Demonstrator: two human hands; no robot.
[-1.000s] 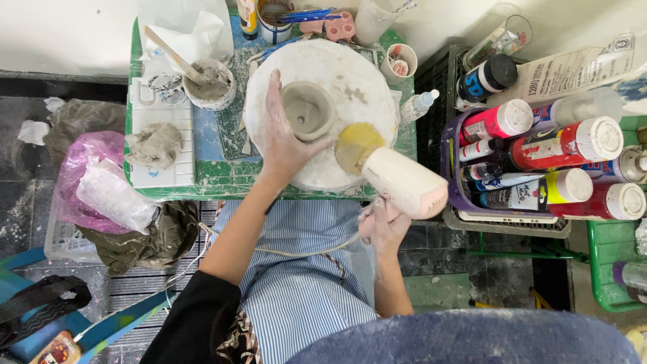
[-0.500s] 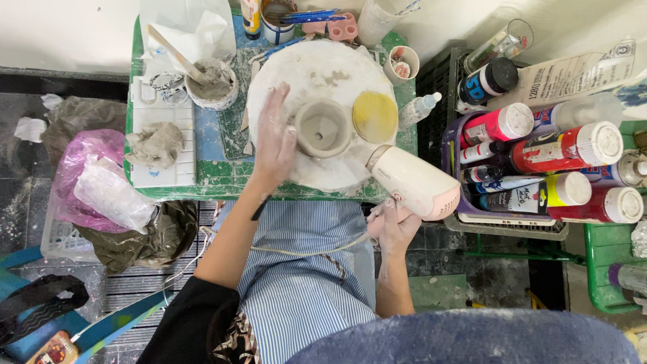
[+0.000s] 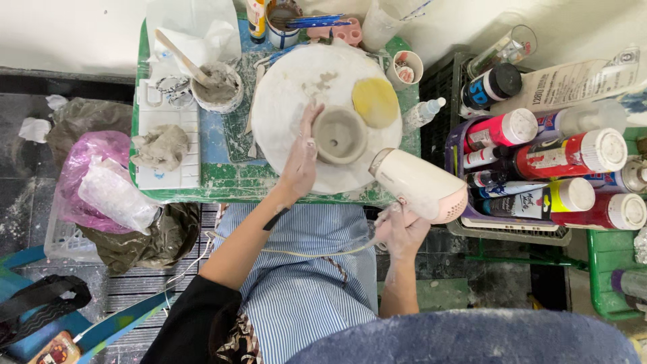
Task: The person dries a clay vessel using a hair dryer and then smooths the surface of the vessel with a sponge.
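Small green surface point(image 3: 202, 190), paint-smeared, pushed against white wall point(image 3: 67, 30). Dark floor point(image 3: 27, 202) below, dusty, white specks. Pink plastic bag point(image 3: 87, 168) at left, sitting in white basket point(image 3: 60, 237). Dark rag point(image 3: 145, 239) beside it. Black crate point(image 3: 441, 84) at right of surface. Purple tray point(image 3: 472, 219) full of paint bottles point(image 3: 579, 152). Green crate point(image 3: 610, 269) far right. Light even, soft, no strong shadows.
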